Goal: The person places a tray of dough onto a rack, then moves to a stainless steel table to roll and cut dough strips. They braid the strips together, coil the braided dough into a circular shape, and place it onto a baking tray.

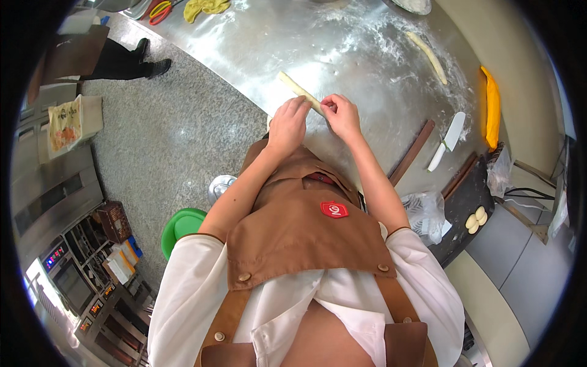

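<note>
A pale dough rope (pixel 293 86) lies slantwise on the floured metal worktable (pixel 257 55). My left hand (pixel 289 123) has its fingertips curled against the rope's middle. At the rope's near right end, my right hand (pixel 343 117) pinches the dough between thumb and fingers, hiding that tip. A second dough rope (pixel 427 57), slightly curved, rests apart from my hands at the upper right among streaks of flour.
To the right lie a brown wooden stick (pixel 412 151), a white-handled knife (pixel 448 140) and a yellow bag (pixel 490 110). Several dough pieces (pixel 476 220) sit on a dark board (pixel 458 225). Scissors (pixel 160 11) and a yellow cloth (pixel 204 9) are at the far edge. Another person's legs (pixel 124 59) show left.
</note>
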Demonstrator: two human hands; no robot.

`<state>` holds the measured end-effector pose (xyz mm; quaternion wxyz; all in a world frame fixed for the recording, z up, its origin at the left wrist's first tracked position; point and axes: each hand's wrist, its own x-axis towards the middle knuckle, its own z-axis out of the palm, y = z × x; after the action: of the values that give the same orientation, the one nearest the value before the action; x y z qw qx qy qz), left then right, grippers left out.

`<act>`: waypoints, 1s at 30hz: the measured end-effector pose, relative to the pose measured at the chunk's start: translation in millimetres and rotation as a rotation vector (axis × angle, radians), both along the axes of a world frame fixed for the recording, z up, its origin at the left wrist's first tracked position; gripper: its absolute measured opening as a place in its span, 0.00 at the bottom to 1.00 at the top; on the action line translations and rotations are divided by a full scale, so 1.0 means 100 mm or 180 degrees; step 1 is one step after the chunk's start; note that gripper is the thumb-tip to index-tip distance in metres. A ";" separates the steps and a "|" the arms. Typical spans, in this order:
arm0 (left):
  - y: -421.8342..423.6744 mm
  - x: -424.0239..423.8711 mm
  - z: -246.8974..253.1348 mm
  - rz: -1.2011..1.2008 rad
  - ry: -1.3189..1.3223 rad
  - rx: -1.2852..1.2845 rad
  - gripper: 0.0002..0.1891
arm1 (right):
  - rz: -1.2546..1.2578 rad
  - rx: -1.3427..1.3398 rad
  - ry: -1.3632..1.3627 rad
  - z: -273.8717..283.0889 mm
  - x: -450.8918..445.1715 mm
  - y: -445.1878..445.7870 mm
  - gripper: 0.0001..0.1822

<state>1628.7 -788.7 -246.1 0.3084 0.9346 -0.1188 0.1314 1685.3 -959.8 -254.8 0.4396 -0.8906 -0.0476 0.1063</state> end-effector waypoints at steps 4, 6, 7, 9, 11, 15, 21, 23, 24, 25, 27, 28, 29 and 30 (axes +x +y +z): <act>-0.03 0.03 0.01 -0.0011 0.0038 0.0008 0.17 | -0.0072 -0.0008 -0.0035 -0.08 -0.02 0.00 0.04; -0.04 0.04 0.01 -0.0024 0.0044 0.0021 0.17 | -0.0299 0.0235 -0.0013 -0.11 -0.01 0.01 0.04; -0.04 0.05 0.02 -0.0034 0.0039 0.0039 0.17 | -0.0502 0.0463 0.0051 -0.11 0.00 0.00 0.04; -0.04 0.06 0.03 -0.0037 0.0083 0.0051 0.18 | -0.0675 0.0688 0.0165 -0.10 0.00 -0.01 0.04; -0.05 0.06 0.05 -0.0048 0.0172 0.0041 0.19 | -0.0623 0.0685 0.0263 -0.07 -0.01 -0.07 0.04; -0.05 0.09 0.07 -0.0119 0.0248 0.0053 0.21 | -0.0249 0.0536 0.0045 -0.02 -0.12 -0.14 0.04; -0.04 0.11 0.07 -0.0172 0.0289 0.0051 0.22 | -0.0123 0.0240 -0.0310 0.00 -0.13 -0.10 0.02; -0.04 0.12 0.07 -0.0175 0.0300 0.0034 0.22 | 0.0050 -0.0133 -0.0697 0.01 -0.13 -0.10 0.02; -0.04 0.11 0.07 -0.0177 0.0291 0.0032 0.23 | 0.0147 -0.0333 -0.0897 0.01 -0.13 -0.10 0.02; -0.04 0.11 0.07 -0.0183 0.0295 0.0031 0.25 | 0.0253 -0.0462 -0.0967 0.01 -0.13 -0.10 0.02; -0.03 0.09 0.08 -0.0210 0.0346 0.0157 0.27 | 0.0468 -0.0735 -0.1177 0.01 -0.12 -0.10 0.04; -0.02 0.07 0.08 -0.0232 0.0391 0.0285 0.29 | 0.0301 -0.0698 -0.0999 0.00 -0.12 -0.10 0.04; -0.01 0.05 0.09 -0.0247 0.0379 0.0411 0.30 | 0.0122 -0.0650 -0.0882 0.00 -0.12 -0.10 0.05; 0.00 0.03 0.09 -0.0262 0.0419 0.0399 0.31 | -0.0021 -0.0619 -0.0762 -0.01 -0.12 -0.10 0.06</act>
<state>1631.8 -788.5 -237.0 0.2616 0.9530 -0.1446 0.0493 1673.0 -969.7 -255.7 0.3428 -0.9354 -0.0862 0.0020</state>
